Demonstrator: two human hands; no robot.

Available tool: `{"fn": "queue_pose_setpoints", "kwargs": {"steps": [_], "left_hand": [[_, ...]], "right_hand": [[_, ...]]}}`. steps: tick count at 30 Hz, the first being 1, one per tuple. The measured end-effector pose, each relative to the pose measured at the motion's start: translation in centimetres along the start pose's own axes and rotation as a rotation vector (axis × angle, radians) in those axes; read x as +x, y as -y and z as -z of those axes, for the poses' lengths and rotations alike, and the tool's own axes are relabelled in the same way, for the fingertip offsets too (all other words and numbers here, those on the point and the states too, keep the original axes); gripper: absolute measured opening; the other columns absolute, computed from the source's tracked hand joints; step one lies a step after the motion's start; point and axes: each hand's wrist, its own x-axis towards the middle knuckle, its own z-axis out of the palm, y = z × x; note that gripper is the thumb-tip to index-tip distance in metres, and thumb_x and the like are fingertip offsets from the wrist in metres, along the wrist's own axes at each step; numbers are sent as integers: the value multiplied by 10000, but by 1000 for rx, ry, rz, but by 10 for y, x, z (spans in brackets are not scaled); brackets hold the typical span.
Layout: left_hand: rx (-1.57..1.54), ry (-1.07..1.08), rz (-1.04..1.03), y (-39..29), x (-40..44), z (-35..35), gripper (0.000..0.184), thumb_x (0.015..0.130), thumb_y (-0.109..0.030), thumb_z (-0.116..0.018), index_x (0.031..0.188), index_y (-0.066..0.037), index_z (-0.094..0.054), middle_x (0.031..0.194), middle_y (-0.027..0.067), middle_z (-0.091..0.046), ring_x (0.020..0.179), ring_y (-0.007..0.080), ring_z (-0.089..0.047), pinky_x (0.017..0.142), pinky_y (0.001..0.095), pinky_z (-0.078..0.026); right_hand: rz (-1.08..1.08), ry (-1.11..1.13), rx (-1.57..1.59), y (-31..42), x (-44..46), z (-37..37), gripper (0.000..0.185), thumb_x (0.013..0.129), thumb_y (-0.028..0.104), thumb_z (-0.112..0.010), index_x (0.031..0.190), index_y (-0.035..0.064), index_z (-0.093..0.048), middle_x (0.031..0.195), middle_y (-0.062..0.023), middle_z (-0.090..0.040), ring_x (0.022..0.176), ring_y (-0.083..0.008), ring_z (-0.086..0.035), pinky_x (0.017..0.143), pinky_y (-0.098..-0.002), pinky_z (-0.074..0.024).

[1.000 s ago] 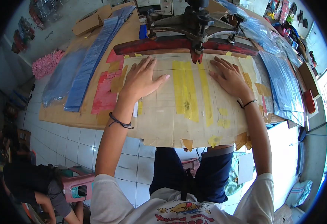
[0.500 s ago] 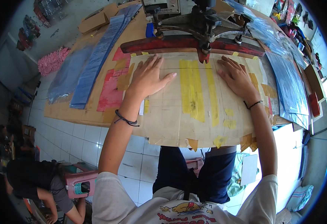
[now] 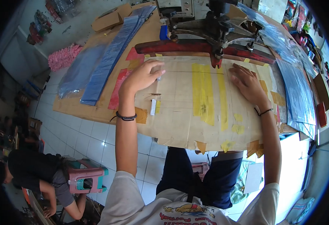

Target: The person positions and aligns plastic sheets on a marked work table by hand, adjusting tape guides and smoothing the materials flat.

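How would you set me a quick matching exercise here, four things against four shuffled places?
Things:
1. red bar
2. long yellow tape strips
3. left hand
4. right hand

Places:
A. to the right of the yellow strips
B. stuck on the tan sheet, between the two hands
C. to the left of the yellow strips
D. along the sheet's far edge

Pairs: 1-D, 2-B, 3-C, 4-A

Daylight floods in from the right — the floor (image 3: 284,168) there burns out to white, while the far left sinks into gloom. Glare streaks the blue plastic sheets (image 3: 296,92), the wide lens bows the wooden table (image 3: 72,108) — black vignetting swallows the corners.
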Motion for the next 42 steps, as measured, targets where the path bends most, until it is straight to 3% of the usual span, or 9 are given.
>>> {"fn": "queue_pose_setpoints", "kwargs": {"steps": [6,12,15,18,21,24,30,39,42], "left_hand": [[128,-41,-50,7,-5,4,493,878,-470,-761,1235,-131,-724,1304,165,-616,1207,287,-591,1008,381,-483],[77,2,-23,8,-1,3,505,847,-471,-800,1225,-145,-721,818,64,-559,763,201,-543,712,357,-458],[43,24,31,6,-2,4,490,846,-459,-806,1194,-129,-707,717,34,-503,702,169,-509,654,344,-424],[35,78,88,0,-4,8,478,848,-453,-806,1155,-106,-689,732,47,-525,718,159,-510,636,341,-405],[15,21,85,-5,-7,7,442,856,-433,-804,1105,-86,-691,687,43,-537,664,145,-487,600,338,-375],[14,0,48,-11,-7,10,372,873,-385,-796,1075,-90,-695,639,34,-542,602,134,-463,569,332,-353],[-30,3,52,2,-3,7,248,894,-271,-781,961,-47,-699,643,30,-578,598,115,-492,571,324,-372],[-169,-59,64,8,-9,-5,282,926,-311,-749,928,-34,-692,729,21,-629,683,115,-540,637,308,-425],[-85,-69,-5,3,-31,-5,350,956,-339,-709,1108,-27,-668,906,87,-677,834,206,-621,755,352,-488]], "right_hand": [[29,9,16,1,-1,4,410,1004,359,-601,1324,107,-651,1516,-139,-522,1416,-324,-458,1188,-464,-294],[9,4,26,1,-2,3,384,1000,351,-609,1291,105,-661,1511,-137,-528,1422,-326,-451,1198,-470,-271],[68,-38,18,-3,-1,0,299,992,298,-627,1172,69,-697,1391,-151,-611,1327,-336,-536,1128,-449,-362],[138,-163,146,-2,2,2,231,979,237,-643,985,13,-703,1088,-157,-691,1021,-306,-653,902,-397,-484],[26,-170,183,14,-2,10,254,969,193,-647,845,-28,-657,753,-148,-604,664,-248,-536,646,-375,-446],[-89,-106,183,24,-4,16,302,965,201,-650,794,-45,-617,618,-148,-486,570,-225,-374,564,-386,-369],[2,-58,183,13,-5,14,299,947,188,-635,780,-54,-583,592,-172,-444,552,-255,-342,554,-400,-364],[108,-102,33,22,-20,10,250,900,192,-654,761,-15,-649,647,-224,-607,596,-411,-590,607,-480,-482],[81,-26,58,34,-40,21,171,903,182,-668,879,12,-671,872,-184,-677,825,-354,-651,750,-449,-499]]}}
